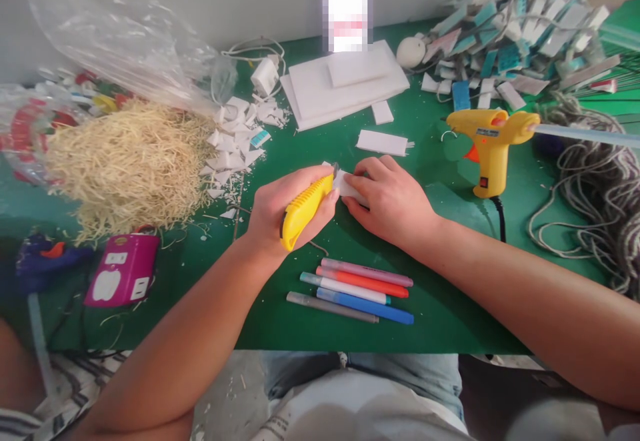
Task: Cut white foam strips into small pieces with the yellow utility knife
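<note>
My left hand (285,211) is closed around a yellow utility knife (303,213), its blade tip at the edge of a small white foam piece (346,186). My right hand (393,201) lies over that foam piece on the green table (440,321), fingers pressed down on it. Most of the foam is hidden under my right fingers. Another cut white foam strip (383,142) lies just beyond my hands.
Several coloured markers (357,289) lie near the front edge. A yellow glue gun (487,147) stands at right beside tangled yarn (595,187). Straw pile (127,161), foam scraps (240,137), stacked foam sheets (345,81), a pink power strip (123,269) and a clear bag (120,41) surround.
</note>
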The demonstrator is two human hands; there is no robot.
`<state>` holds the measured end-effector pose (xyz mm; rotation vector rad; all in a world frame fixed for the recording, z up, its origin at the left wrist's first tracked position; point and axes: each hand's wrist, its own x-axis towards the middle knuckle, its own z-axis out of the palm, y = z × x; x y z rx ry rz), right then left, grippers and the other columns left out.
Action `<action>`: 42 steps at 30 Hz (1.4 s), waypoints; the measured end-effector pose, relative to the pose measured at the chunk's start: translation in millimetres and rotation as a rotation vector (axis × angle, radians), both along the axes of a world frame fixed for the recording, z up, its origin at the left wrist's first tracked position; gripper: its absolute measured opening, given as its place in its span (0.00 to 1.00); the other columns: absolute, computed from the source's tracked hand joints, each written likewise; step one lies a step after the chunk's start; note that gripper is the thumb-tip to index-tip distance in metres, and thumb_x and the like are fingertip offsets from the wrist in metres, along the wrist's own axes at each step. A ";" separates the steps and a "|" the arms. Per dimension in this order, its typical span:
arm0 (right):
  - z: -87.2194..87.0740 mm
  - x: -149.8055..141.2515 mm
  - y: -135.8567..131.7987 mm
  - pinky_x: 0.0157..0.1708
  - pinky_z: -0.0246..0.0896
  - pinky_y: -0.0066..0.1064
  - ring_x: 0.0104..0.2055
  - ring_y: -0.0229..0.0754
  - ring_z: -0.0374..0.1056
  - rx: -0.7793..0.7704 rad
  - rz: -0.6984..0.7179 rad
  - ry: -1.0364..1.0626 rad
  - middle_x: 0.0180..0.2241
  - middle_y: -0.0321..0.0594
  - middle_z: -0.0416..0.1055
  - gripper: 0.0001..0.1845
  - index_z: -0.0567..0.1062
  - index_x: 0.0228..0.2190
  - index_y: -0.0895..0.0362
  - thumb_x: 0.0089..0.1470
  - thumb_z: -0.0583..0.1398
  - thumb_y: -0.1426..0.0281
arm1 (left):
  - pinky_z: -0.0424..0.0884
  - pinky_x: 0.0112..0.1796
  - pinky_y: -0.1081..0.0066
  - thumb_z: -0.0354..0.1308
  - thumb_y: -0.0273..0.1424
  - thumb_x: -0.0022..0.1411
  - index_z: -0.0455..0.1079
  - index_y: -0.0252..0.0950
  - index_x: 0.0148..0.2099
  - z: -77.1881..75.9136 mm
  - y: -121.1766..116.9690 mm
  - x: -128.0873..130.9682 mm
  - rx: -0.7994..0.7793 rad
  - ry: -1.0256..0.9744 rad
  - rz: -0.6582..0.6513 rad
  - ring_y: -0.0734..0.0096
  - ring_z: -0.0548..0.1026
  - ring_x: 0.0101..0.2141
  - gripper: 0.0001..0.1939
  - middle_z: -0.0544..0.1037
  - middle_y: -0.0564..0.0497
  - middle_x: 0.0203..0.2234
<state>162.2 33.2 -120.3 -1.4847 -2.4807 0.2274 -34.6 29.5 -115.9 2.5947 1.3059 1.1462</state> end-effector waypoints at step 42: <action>-14.2 12.7 7.5 0.39 0.66 0.40 0.40 0.46 0.72 0.289 -0.044 0.479 0.38 0.44 0.78 0.08 0.80 0.35 0.55 0.60 0.60 0.68 | 0.75 0.23 0.73 0.59 0.46 0.69 0.80 0.43 0.46 -0.8 -9.7 -0.9 -0.390 -0.649 -0.018 0.76 0.74 0.19 0.15 0.80 0.55 0.25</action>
